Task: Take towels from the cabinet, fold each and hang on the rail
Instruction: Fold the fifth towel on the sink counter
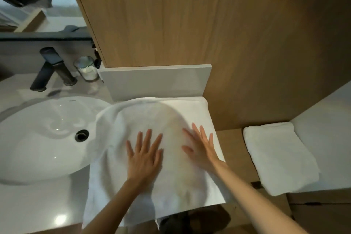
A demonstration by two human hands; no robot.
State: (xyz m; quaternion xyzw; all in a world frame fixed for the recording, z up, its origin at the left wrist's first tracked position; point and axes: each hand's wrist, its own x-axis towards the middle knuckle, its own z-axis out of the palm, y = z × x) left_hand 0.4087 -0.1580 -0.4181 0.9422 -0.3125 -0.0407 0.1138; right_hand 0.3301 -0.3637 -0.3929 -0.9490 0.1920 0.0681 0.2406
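A white towel (144,118) lies spread flat on the counter to the right of the sink, its left edge reaching over the basin rim and its near edge hanging off the counter front. My left hand (145,156) rests palm down on its middle with fingers spread. Just to the right, my right hand (201,146) also presses flat on the towel, fingers apart. A second white towel (281,156), folded into a thick rectangle, sits on a white surface at the right. No rail is in view.
A white round sink (38,138) with a dark drain fills the left. Behind it stand a dark faucet (49,68) and a glass jar (86,68). A wooden cabinet wall (190,15) rises behind the counter's white backsplash (155,81). A mirror is at top left.
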